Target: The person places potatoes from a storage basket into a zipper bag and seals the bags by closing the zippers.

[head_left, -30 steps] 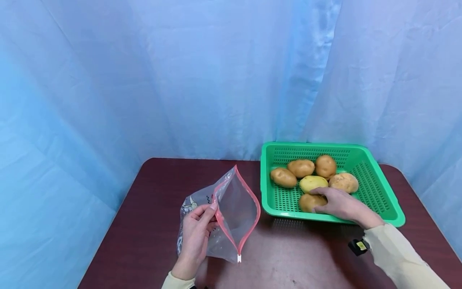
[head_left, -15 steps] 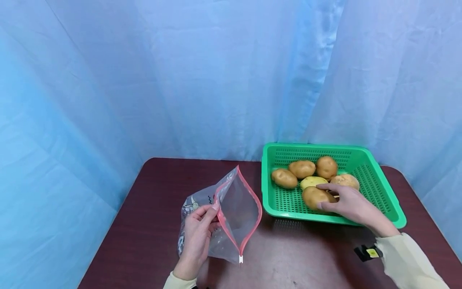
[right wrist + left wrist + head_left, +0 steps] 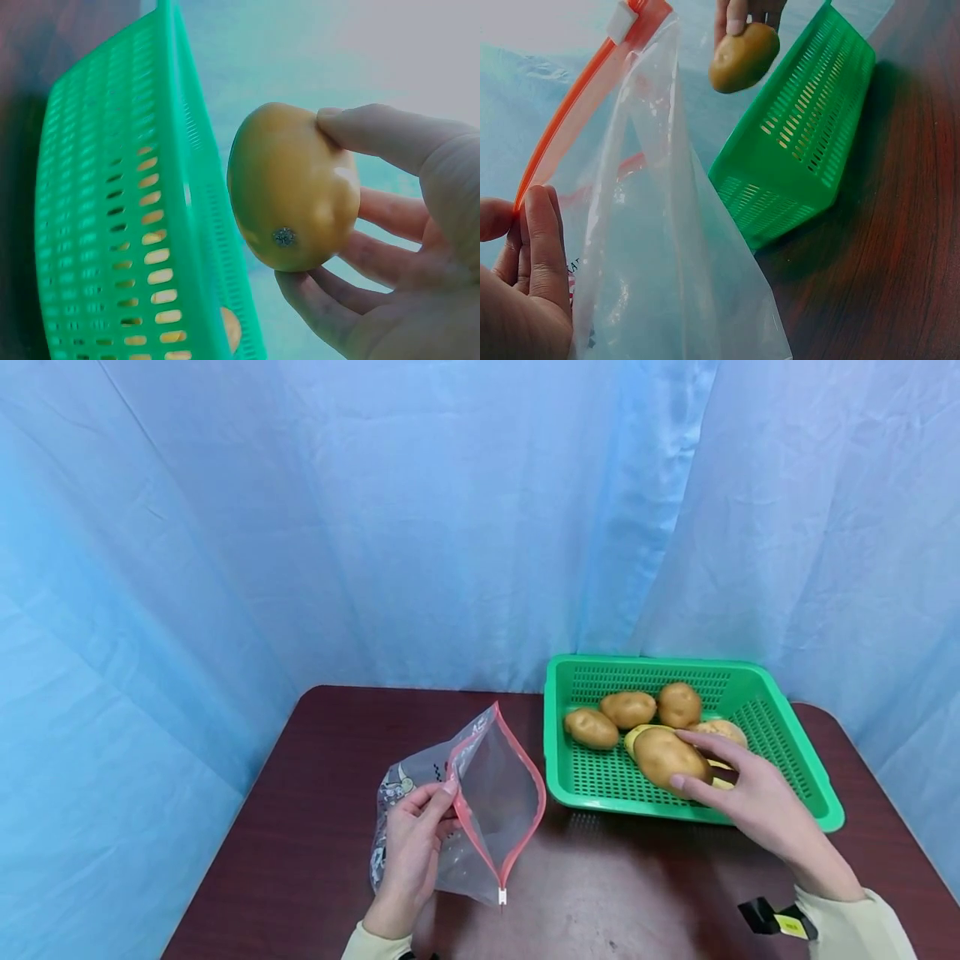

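My left hand [image 3: 411, 852] pinches the pink zip edge of a clear plastic zipper bag [image 3: 472, 860], whose mouth gapes toward the right. A white slider [image 3: 502, 897] sits at the near end of the zip. With thumb and fingers my right hand [image 3: 765, 802] grips a brown potato [image 3: 670, 758], raised above the green basket [image 3: 555, 735]. In the right wrist view the potato [image 3: 296, 187] is beside the basket's rim, thumb on one side and fingers on the other. Inside the basket lie several more potatoes [image 3: 591, 728], and a yellow one [image 3: 636, 737] is partly covered by the held potato.
The dark red-brown table [image 3: 315, 777] carries the bag at its middle and the basket at its back right. Light blue curtains [image 3: 450, 527] hang behind the table and at both sides.
My right hand has lifted the brown potato from the front of the basket, bringing it up over the yellow one. The left hand and bag have stayed nearly still.
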Demonstrator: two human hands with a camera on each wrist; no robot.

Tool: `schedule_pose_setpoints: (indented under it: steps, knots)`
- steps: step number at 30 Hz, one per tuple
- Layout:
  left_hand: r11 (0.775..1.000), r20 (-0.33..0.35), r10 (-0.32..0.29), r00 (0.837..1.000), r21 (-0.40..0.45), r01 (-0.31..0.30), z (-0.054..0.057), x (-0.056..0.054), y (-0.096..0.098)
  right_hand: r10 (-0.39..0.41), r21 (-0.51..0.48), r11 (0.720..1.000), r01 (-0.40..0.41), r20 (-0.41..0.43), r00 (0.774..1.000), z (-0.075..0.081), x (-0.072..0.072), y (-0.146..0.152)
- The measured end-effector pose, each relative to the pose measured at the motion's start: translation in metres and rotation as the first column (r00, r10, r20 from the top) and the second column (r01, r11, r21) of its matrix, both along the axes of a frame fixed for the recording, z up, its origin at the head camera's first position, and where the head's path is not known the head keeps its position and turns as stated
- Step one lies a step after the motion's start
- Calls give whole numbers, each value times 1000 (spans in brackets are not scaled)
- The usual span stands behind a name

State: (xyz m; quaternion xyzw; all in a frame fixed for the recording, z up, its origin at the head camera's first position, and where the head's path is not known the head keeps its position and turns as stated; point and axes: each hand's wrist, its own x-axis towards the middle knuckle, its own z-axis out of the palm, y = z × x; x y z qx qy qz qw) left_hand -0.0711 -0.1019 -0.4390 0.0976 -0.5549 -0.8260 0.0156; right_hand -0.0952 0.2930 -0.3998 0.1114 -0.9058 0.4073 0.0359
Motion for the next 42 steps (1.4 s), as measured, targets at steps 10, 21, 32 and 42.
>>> schedule_pose_setpoints:
  steps: [10, 21, 32, 42]
  knots:
    - [1000, 0, 3, 1000, -15, -3, 0, 2, 2, -96, -101, 990, 95, -7, 995, 8, 24, -9]
    - [1000, -3, 11, 1000, 27, -11, -2, 2, 7, -152, -331, 935, 125, -56, 987, 7, 39, -27]
    - [998, -7, 5, 1000, 55, -4, -1, 2, 15, -130, -587, 808, 53, -90, 987, 7, 42, -49]
    - [998, -8, 10, 1000, 63, -10, 1, 2, 17, -64, -596, 802, -40, -154, 986, -1, 45, -74]
